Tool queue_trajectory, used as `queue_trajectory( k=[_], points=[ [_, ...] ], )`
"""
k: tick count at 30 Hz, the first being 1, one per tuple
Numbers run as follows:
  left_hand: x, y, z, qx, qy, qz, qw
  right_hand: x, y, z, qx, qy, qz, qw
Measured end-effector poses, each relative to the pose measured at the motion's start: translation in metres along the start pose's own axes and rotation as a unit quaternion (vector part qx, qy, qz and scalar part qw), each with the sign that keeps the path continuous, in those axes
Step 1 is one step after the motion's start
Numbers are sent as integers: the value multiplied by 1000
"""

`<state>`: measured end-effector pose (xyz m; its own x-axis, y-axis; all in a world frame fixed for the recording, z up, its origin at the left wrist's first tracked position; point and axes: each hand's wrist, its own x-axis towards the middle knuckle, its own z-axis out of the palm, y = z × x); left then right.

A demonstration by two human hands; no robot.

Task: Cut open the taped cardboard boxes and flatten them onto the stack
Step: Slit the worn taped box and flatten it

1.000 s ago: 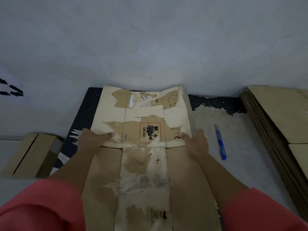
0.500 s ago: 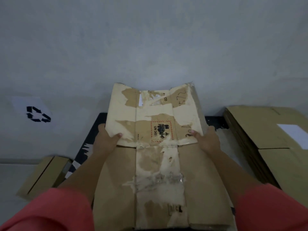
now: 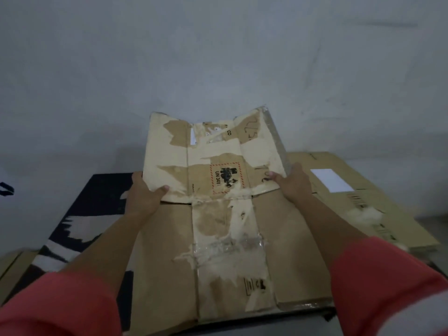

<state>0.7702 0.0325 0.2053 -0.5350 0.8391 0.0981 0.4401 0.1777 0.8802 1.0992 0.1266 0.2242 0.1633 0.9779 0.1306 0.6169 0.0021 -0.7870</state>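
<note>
Gripped flattened, tape-scarred brown cardboard box between left hand and right hand, thumbs pinching opposite edges beside the flap crease; judged light but floppy at folds, best held two-handed

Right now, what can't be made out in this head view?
All head view.
1. Fingers of left hand and right hand: behind the flattened box; only thumbs show.
2. red-bordered label: print blurred beyond UN 348.
3. stack: near edge partly behind the right sleeve.
</note>
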Motion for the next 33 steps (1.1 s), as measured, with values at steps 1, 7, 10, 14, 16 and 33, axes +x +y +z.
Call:
queue_trajectory(
  k=[1,7,10,14,16,33],
  points=[
    [-5,8,9,-3,-3,2,1000,2,7,-12,1,2,3,1000],
    [-13,62,84,-2,-30,26,999,39,57,-80,-26,37,6,999],
    [-11,87,140,-13,-40,28,999,75,91,-113,-30,49,9,998],
    [-9,115,228,-18,-55,16,998,137,142,-156,-52,42,28,997],
    [-9,125,273,-25,-68,3,997,167,171,-176,-65,42,38,996],
    [-5,101,457,13,-88,-134,987,293,341,-181,-144,-95,108,979]
  ],
)
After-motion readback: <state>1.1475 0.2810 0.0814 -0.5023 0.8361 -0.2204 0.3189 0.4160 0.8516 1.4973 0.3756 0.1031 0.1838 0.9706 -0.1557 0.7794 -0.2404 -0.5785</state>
